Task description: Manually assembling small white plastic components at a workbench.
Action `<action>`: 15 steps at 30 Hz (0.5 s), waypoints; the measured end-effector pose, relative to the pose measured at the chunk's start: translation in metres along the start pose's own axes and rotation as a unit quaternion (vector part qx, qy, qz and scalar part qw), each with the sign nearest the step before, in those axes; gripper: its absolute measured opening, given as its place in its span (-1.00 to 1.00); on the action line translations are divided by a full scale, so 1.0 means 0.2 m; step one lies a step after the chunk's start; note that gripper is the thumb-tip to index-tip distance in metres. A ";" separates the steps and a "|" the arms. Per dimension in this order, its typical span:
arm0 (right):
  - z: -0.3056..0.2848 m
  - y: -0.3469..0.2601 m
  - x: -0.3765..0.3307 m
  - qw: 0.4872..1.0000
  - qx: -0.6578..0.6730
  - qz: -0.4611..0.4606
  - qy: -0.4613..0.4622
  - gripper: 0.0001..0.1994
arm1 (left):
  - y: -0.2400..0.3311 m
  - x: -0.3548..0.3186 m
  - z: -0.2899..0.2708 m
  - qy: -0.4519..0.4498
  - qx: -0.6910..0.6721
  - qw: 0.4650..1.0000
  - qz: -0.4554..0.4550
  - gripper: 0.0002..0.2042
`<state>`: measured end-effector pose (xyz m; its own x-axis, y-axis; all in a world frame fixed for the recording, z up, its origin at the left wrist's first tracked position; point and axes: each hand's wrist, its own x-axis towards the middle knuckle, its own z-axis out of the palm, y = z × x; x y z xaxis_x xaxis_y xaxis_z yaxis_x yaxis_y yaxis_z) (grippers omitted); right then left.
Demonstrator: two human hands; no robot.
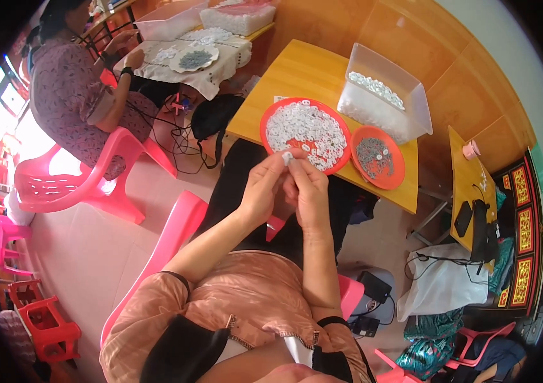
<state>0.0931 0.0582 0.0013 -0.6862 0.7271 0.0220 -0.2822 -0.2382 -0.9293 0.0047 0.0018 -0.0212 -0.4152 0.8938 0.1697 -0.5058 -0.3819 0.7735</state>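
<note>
Yellow wooden table (303, 67) is standing just ahead of my grip, near edge running by my fingertips. Red round plate (346, 151) is sitting right beyond them, holding a spread of small white plastic pieces (303, 124). Orange-red plate (399, 171) is resting just right of that, carrying small grey pieces (373, 156) plus a few white ones. Clear plastic bin (415, 112) is standing behind both plates, part-filled with white pieces.

Room: co-worker (67, 89) is sitting well off to the left of my grip on a pink plastic armchair (108, 163), both hands at a cloth-covered table (214, 80). Second wooden table (461, 167) is standing well to the right, white bag (440, 281) slumping beside it. Pink tile floor (105, 233) is showing below left.

Grip: left hand (262, 195) and right hand (310, 196) are meeting, thumbs and index fingers nearly closed. Both are pinching one white plastic piece (287, 157) at the tips, in front of the red plate's near rim. Right's other fingers are curling underneath; can't tell if they're holding anything.
</note>
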 end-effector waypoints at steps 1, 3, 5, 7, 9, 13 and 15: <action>0.00 -0.01 -0.01 1.000 0.029 0.001 0.004 -0.80 | 0.02 0.00 -0.01 -0.019 0.002 1.000 -0.012 -0.61; 0.01 -0.01 -0.01 1.000 0.023 -0.004 0.003 -0.80 | 0.05 0.00 -0.01 -0.037 0.009 0.999 -0.017 -0.62; 0.01 -0.01 -0.01 0.998 -0.051 -0.039 0.017 -0.79 | 0.07 0.00 0.00 -0.024 0.034 0.999 -0.025 -0.69; 0.03 -0.01 -0.02 0.990 -0.105 -0.088 0.017 -0.78 | 0.05 0.00 0.00 -0.015 0.051 0.999 0.002 -0.72; 0.03 -0.02 -0.04 0.977 -0.172 -0.124 0.015 -0.77 | 0.03 -0.01 -0.01 0.005 0.078 0.997 0.029 -0.72; 0.02 -0.02 -0.05 0.966 -0.212 -0.146 0.022 -0.76 | 0.05 -0.02 -0.02 -0.023 0.096 0.995 -0.004 -0.70; -0.01 -0.01 -0.04 0.966 -0.221 -0.131 0.012 -0.74 | 0.06 -0.02 -0.02 -0.035 0.103 0.993 -0.035 -0.71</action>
<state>0.1002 0.0532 0.0028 -0.6128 0.7408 0.2751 -0.1265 0.2517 -0.9595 -0.0028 -0.0068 -0.0147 -0.3274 0.9335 0.1466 -0.3641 -0.2678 0.8920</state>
